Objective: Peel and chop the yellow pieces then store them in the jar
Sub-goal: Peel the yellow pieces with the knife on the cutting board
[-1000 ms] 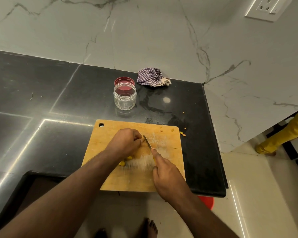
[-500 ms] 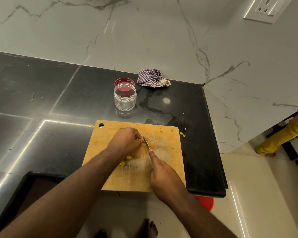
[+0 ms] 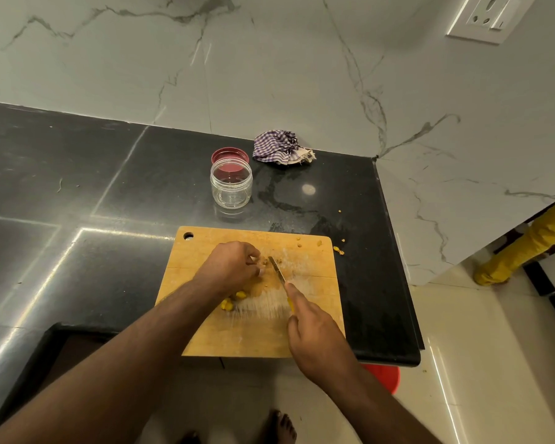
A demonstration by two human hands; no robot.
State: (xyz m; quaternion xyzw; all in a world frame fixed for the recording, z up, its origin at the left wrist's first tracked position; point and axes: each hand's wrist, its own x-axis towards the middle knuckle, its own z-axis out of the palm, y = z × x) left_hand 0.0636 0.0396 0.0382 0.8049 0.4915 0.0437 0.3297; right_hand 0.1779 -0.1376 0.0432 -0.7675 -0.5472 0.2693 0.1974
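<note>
On the wooden board point(image 3: 257, 328) atop the black desk point(image 3: 77, 251), chopping looks underway: left hand point(image 3: 229, 267) pinches a yellow piece, right hand point(image 3: 314, 334) grips the knife point(image 3: 277, 269), so next comes a careful cut, with the open jar point(image 3: 231, 184) waiting behind.

Home kitchen, black stone counter point(image 3: 109, 187), marble wall point(image 3: 269, 65)
</note>
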